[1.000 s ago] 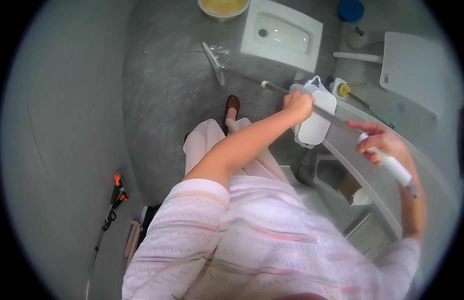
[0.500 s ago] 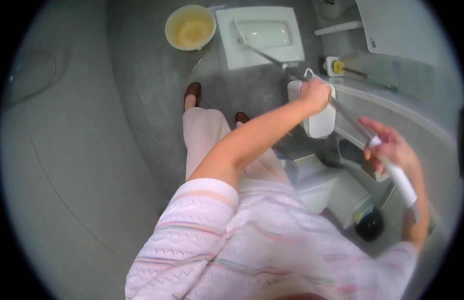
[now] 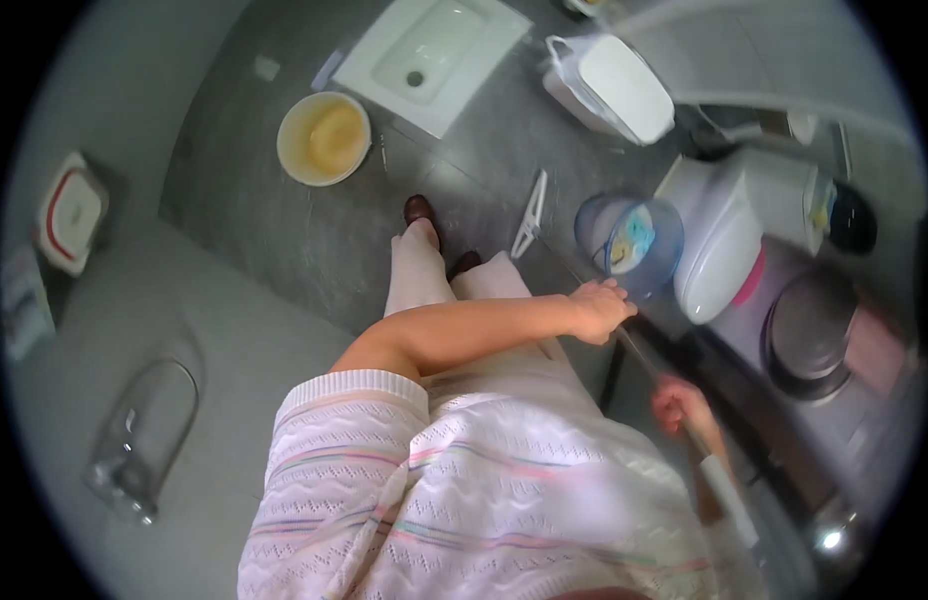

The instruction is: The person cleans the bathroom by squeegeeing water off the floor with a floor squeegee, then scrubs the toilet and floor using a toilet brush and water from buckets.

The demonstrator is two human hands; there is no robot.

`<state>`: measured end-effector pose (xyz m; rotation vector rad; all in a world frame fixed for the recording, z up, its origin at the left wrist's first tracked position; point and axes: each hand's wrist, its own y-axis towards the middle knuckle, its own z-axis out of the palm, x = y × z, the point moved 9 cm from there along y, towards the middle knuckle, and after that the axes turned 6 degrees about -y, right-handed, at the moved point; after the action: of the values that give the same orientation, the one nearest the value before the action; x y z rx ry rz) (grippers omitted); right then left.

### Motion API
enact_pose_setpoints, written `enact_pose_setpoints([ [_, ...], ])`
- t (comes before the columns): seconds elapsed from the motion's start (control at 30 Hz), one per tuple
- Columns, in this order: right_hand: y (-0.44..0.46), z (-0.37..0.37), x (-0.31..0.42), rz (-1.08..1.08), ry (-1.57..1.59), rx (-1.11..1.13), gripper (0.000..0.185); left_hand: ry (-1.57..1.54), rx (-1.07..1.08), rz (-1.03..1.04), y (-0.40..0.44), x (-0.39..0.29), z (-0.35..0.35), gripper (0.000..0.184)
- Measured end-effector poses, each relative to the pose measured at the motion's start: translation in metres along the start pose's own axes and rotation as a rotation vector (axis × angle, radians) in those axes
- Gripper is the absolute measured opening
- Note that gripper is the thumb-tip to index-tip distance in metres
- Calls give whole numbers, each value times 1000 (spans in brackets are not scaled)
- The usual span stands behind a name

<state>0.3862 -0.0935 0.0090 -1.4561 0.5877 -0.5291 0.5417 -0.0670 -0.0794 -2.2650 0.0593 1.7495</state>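
Both hands grip a long-handled floor squeegee, whose white triangular head rests on the grey floor right of my feet. My left hand reaches across my body and is closed around the thin pole, near a blue translucent bucket with cloths in it. Further up the pole, my right hand is wrapped around it in a fist. The white grip at the pole's upper end passes beside my right forearm, slightly blurred.
A cream bucket stands near a white squat toilet. The white lidded bin is at upper right. Along the right side are a white plastic object and a dark round lidded thing. A shower hose hangs on the left wall.
My view has turned toward the right. The squeegee head has moved from over the squat toilet to the floor nearer my feet. My right hand's loose fingers have closed around the pole.
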Motion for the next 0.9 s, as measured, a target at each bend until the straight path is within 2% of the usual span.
enact_pose_setpoints([
  [0.07,-1,-16,-55,-15,251,-51,4,23,122,22,0,-13,16,53],
  [0.17,31,-43,-138,-34,416,40,16,10,264,147,-6,-49,58,54],
  [0.23,64,-32,-163,-47,826,211,13,-46,323,296,-12,-94,83,55],
  [0.27,86,-47,-172,-184,815,108,9,-140,359,401,-18,-120,94,57],
  [0.33,122,-63,-186,-305,796,-30,9,-271,279,548,-34,-155,105,52],
  [0.43,161,-57,-189,-372,768,-59,10,-371,165,563,-50,-153,113,39],
  [0.5,184,-40,-180,-395,730,-31,12,-484,151,462,-46,-117,112,29],
  [0.57,207,-6,-163,-420,675,17,14,-546,113,386,-52,-91,88,21],
  [0.7,263,80,-64,-639,372,111,18,-569,46,283,-92,-60,-37,16],
  [0.73,283,105,-28,-717,255,102,20,-533,-12,333,-111,-58,-80,14],
  [0.8,338,145,22,-609,150,-61,12,-475,-25,165,-145,-44,-149,14],
  [0.83,316,195,46,-391,560,83,7,-471,-101,63,-165,-37,-182,13],
  [0.87,279,252,78,-156,961,227,4,-422,-128,78,-181,-40,-213,13],
  [0.9,277,282,105,-168,915,252,5,-402,-201,107,-194,-44,-241,15],
])
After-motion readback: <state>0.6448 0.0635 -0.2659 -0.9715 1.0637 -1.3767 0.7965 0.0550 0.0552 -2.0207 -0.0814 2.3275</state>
